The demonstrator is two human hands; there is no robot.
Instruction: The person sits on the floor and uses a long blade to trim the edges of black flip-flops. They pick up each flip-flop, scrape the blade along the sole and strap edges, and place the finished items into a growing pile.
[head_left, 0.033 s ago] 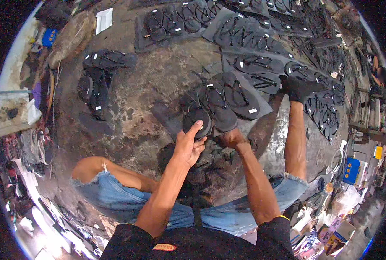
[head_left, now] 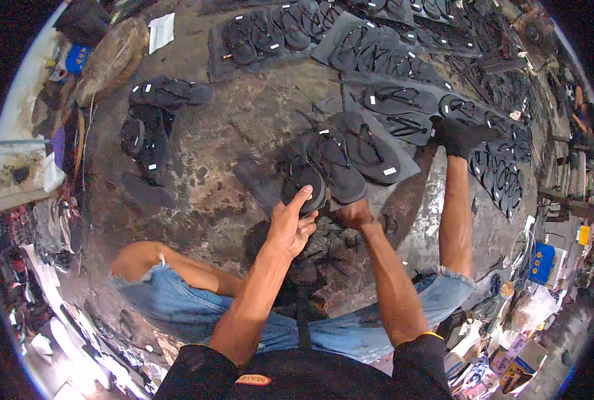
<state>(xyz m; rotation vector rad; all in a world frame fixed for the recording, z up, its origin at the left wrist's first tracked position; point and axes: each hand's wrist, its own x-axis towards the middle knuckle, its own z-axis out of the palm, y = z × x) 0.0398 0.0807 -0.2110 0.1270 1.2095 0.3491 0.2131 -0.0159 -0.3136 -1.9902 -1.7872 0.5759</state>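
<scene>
My left hand (head_left: 290, 227) is closed on the near end of a black flip-flop (head_left: 302, 175), thumb pressed on top beside a small pale spot and fingers curled beneath. Close by on the right, my right hand (head_left: 356, 215) is down at the near end of a second black flip-flop (head_left: 340, 179). Its fingers look curled and partly hidden, so what they hold, if anything, does not show. A third flip-flop (head_left: 372, 155) with a white label lies to the right on a dark sheet (head_left: 404, 163).
Rows of labelled black sandals (head_left: 404, 100) lie on dark sheets at the far side and right. A small heap of sandals (head_left: 154, 137) sits at left on the stained floor (head_left: 224, 127). My outstretched bare leg (head_left: 456, 213) flanks the right; boxes (head_left: 520, 360) are piled beyond.
My right hand has shifted slightly to the left, against the near end of the second flip-flop. My left hand keeps its grip in the same place.
</scene>
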